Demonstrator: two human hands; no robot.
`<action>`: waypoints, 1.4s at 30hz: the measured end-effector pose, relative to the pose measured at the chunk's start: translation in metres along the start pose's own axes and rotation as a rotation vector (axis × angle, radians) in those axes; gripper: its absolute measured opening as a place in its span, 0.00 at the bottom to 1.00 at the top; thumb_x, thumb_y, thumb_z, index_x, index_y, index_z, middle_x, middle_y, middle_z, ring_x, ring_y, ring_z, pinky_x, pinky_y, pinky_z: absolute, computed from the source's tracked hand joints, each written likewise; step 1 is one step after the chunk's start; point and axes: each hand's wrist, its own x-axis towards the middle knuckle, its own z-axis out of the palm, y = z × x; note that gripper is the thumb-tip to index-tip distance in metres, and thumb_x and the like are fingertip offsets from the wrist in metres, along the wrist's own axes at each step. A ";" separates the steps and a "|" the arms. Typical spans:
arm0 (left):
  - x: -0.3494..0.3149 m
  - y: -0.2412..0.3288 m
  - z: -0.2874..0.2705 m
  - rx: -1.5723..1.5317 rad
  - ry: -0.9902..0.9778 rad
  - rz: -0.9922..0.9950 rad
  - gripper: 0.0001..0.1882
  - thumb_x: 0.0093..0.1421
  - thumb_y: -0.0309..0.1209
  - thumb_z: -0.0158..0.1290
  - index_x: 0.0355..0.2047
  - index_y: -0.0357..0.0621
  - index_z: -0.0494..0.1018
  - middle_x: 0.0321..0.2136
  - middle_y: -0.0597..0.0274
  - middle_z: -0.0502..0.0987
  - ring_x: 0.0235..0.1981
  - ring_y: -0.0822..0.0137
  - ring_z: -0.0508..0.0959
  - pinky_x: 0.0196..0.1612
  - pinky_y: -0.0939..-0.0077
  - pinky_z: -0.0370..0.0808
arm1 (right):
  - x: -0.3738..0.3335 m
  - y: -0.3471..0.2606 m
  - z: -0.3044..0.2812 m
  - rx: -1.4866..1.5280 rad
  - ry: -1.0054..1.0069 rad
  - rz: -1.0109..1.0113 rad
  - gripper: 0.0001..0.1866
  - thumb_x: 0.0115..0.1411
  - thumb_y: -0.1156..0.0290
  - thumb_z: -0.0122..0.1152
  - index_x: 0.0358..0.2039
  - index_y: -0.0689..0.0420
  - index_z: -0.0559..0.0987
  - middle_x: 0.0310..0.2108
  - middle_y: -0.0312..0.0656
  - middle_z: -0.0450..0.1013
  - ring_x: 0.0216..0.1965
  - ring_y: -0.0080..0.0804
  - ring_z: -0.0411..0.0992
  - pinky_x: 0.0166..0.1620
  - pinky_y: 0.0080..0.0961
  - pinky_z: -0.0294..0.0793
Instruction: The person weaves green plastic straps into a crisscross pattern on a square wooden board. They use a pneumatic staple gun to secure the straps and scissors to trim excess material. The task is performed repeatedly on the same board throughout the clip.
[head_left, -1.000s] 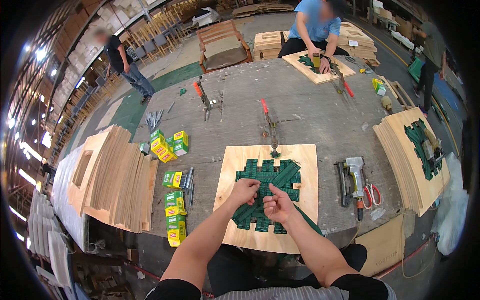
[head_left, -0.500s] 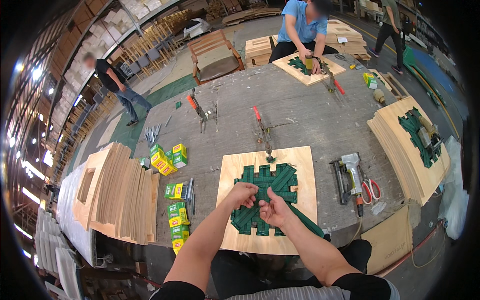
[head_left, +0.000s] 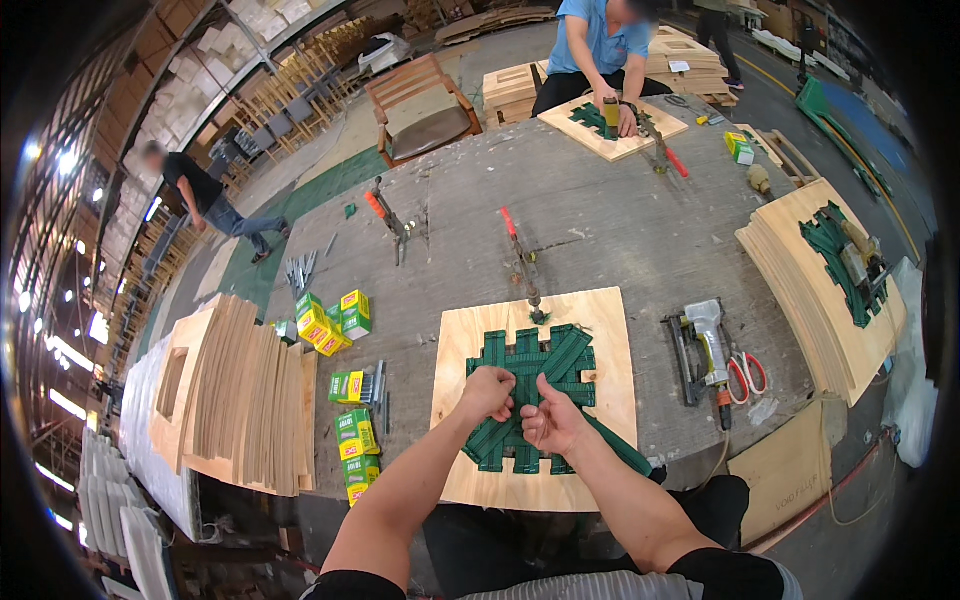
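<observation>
In front of me a square plywood panel [head_left: 610, 340] lies on the table, with dark green webbing straps [head_left: 500, 347] woven across its middle. One diagonal strap runs off toward the lower right corner. Over the weave, my left hand [head_left: 488, 392] is closed in a pinch, its fingertips toward the right hand. My right hand [head_left: 553, 420] has its fingers curled and the thumb raised, close beside the left. Whatever the fingers of either hand may hold is hidden. At the panel's far edge, a red-handled toggle clamp [head_left: 524, 262] bears on the wood.
Stacked plywood frames [head_left: 235, 395] stand left, near green-yellow staple boxes [head_left: 355, 433]. A staple gun [head_left: 708, 345] and red-handled scissors [head_left: 746, 377] lie right. Another panel stack [head_left: 800, 300] carries straps and a tool. Across the table a co-worker [head_left: 605, 60] handles a similar panel.
Both my hands stay almost in place over the straps. In the background, the person at left has walked on to the left, and the one at far right has moved left, behind the co-worker's side.
</observation>
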 end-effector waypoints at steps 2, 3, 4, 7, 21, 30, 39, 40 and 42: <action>-0.003 0.000 0.001 0.044 0.038 -0.004 0.17 0.70 0.29 0.52 0.55 0.33 0.76 0.23 0.56 0.79 0.15 0.67 0.78 0.17 0.71 0.79 | -0.001 0.000 0.001 -0.056 0.003 0.000 0.35 0.65 0.31 0.55 0.39 0.56 0.73 0.22 0.31 0.70 0.19 0.25 0.65 0.26 0.25 0.68; -0.003 0.000 0.002 0.013 0.029 -0.004 0.17 0.70 0.29 0.52 0.55 0.33 0.76 0.23 0.56 0.79 0.15 0.67 0.78 0.17 0.71 0.79 | -0.001 -0.001 0.000 -0.061 -0.008 0.010 0.35 0.65 0.30 0.54 0.39 0.56 0.73 0.22 0.31 0.70 0.19 0.25 0.64 0.26 0.25 0.67; -0.003 -0.001 0.001 -0.019 0.020 -0.006 0.17 0.70 0.29 0.53 0.55 0.33 0.76 0.23 0.57 0.79 0.15 0.67 0.78 0.18 0.71 0.79 | -0.001 -0.002 -0.001 -0.065 -0.018 0.020 0.35 0.66 0.30 0.53 0.40 0.56 0.73 0.21 0.31 0.69 0.19 0.25 0.64 0.26 0.26 0.66; -0.001 -0.003 -0.004 -0.103 -0.013 -0.036 0.15 0.70 0.30 0.54 0.53 0.35 0.77 0.23 0.59 0.78 0.15 0.69 0.77 0.18 0.72 0.78 | -0.002 -0.001 0.000 -0.087 -0.029 0.019 0.35 0.66 0.29 0.50 0.40 0.55 0.73 0.21 0.31 0.68 0.20 0.26 0.63 0.27 0.27 0.66; 0.009 -0.014 0.010 -0.302 0.060 0.009 0.06 0.66 0.28 0.56 0.38 0.38 0.78 0.20 0.64 0.76 0.15 0.71 0.74 0.17 0.72 0.73 | 0.002 0.016 0.013 0.052 -0.001 -0.202 0.35 0.70 0.35 0.49 0.42 0.61 0.75 0.27 0.38 0.78 0.24 0.30 0.75 0.33 0.32 0.77; 0.011 -0.012 0.018 -0.199 0.166 0.088 0.07 0.64 0.28 0.57 0.37 0.36 0.80 0.20 0.65 0.77 0.16 0.72 0.75 0.17 0.74 0.74 | 0.009 0.038 0.031 0.276 0.084 -0.413 0.31 0.71 0.41 0.53 0.46 0.62 0.71 0.32 0.41 0.76 0.28 0.31 0.75 0.36 0.31 0.78; 0.004 -0.024 0.008 -0.294 0.065 0.029 0.07 0.64 0.29 0.56 0.37 0.37 0.78 0.20 0.64 0.74 0.14 0.69 0.76 0.17 0.68 0.78 | -0.075 0.065 0.026 -0.545 0.322 -0.548 0.20 0.72 0.58 0.59 0.59 0.53 0.74 0.29 0.37 0.75 0.25 0.28 0.75 0.30 0.28 0.77; 0.004 -0.020 0.006 -0.308 0.025 0.033 0.06 0.64 0.27 0.55 0.36 0.37 0.78 0.19 0.64 0.74 0.13 0.69 0.76 0.17 0.68 0.78 | -0.097 0.058 0.021 -0.784 0.389 -0.712 0.19 0.71 0.61 0.61 0.58 0.55 0.76 0.29 0.36 0.76 0.26 0.26 0.76 0.30 0.26 0.77; 0.005 -0.017 0.004 -0.275 -0.044 0.033 0.06 0.63 0.26 0.55 0.37 0.37 0.77 0.18 0.64 0.73 0.12 0.68 0.76 0.17 0.68 0.78 | -0.136 0.042 -0.001 -1.149 0.599 -1.048 0.12 0.67 0.71 0.64 0.49 0.60 0.81 0.31 0.36 0.78 0.29 0.22 0.76 0.34 0.22 0.77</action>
